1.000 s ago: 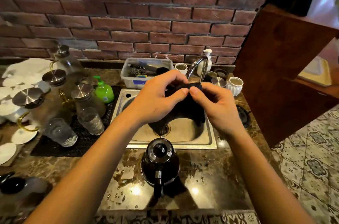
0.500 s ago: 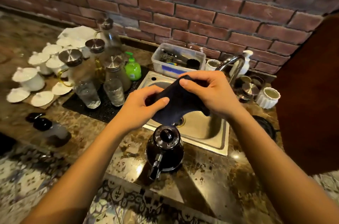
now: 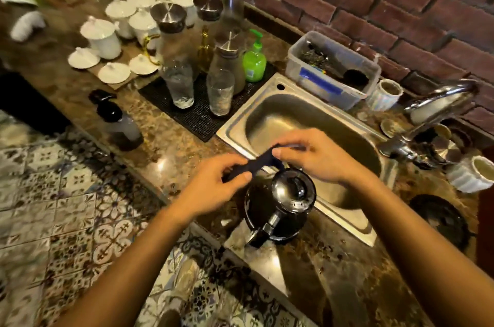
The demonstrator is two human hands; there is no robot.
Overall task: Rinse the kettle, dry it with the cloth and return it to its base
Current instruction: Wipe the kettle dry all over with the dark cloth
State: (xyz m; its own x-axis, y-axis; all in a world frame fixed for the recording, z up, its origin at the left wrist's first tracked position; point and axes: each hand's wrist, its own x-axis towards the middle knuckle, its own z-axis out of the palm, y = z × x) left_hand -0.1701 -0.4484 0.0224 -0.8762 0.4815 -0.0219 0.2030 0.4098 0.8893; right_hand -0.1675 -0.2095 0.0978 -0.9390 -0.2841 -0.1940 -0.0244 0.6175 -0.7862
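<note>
A black kettle (image 3: 280, 206) with a shiny lid stands upright on the wet stone counter, just in front of the steel sink (image 3: 240, 123), handle toward me. Just above its lid, both hands stretch a dark cloth (image 3: 256, 164) between them. My left hand (image 3: 213, 187) pinches the cloth's left end, and my right hand (image 3: 315, 158) pinches its right end over the sink's front rim. The cloth hangs close to the kettle; I cannot tell if it touches. A round black kettle base (image 3: 441, 217) lies on the counter at the right.
A tap (image 3: 438, 102) arches over the sink's right side. Glasses and jars on a black mat (image 3: 197, 115), a green soap bottle (image 3: 254, 59), a plastic tub (image 3: 334, 69) and white crockery (image 3: 104, 37) crowd the counter's left and back. Tiled floor lies below left.
The cloth has come down from over the sink to just above the kettle lid and is now pulled into a narrow strip. The view has swung left and downward.
</note>
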